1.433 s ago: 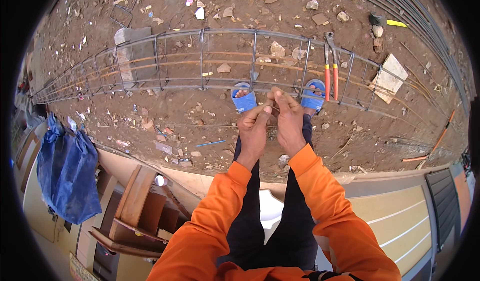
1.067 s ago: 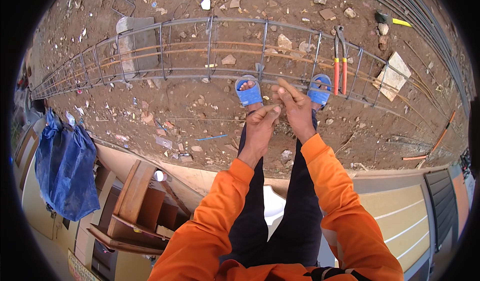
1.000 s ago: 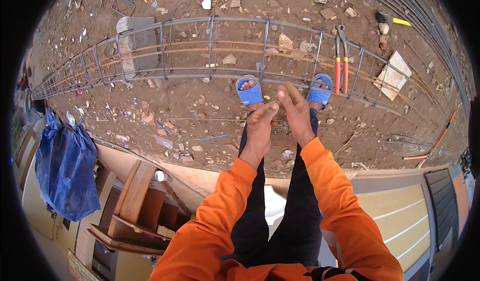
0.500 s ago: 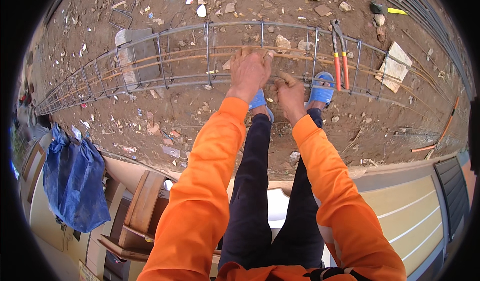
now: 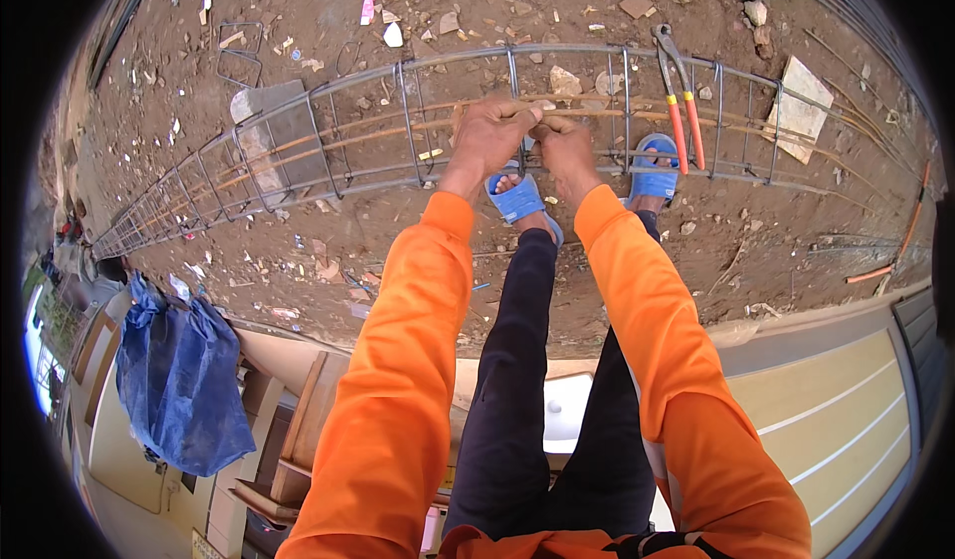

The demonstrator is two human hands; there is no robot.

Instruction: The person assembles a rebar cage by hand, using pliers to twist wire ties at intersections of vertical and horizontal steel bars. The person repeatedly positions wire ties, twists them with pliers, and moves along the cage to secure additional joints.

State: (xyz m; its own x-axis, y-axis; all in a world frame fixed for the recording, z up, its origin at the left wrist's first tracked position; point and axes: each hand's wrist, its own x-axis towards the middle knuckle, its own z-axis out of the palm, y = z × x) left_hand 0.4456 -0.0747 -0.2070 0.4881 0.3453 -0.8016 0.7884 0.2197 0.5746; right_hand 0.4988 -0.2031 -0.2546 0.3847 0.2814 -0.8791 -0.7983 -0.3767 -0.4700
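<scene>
Both hands meet on the top bar of a long rebar cage (image 5: pixel 418 126); the left hand (image 5: pixel 489 133) curls closed over it. The right hand (image 5: pixel 563 145) pinches a thin tie wire (image 5: pixel 532 114) between its fingertips; red-handled pincers (image 5: pixel 678 96) hang nearby.

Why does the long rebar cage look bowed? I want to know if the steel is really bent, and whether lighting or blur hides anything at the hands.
Head view: fisheye distortion curves the long grey rebar cage toward the dark round rim; daylight is even, no glare; left hand and right hand are sharp on the bars.
</scene>
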